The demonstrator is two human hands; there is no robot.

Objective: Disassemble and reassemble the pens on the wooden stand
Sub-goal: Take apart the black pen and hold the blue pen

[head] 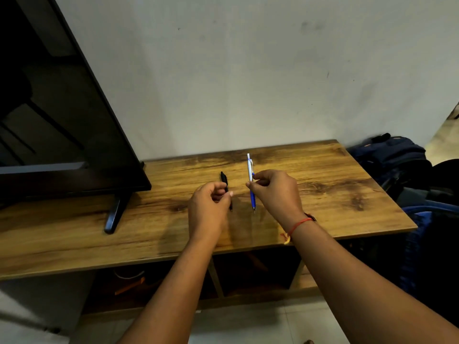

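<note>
Over the middle of the surface (335,194), the left hand (211,202) pinches the black pen (224,180) and the right hand (275,192) pinches the blue-and-silver pen (250,170), the pens side by side, long axes running front edge to rear edge.

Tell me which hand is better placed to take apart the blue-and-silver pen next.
Right, most likely. The right hand pinches the blue-and-silver pen at mid-barrel, while the left hand is curled round the black pen.
</note>
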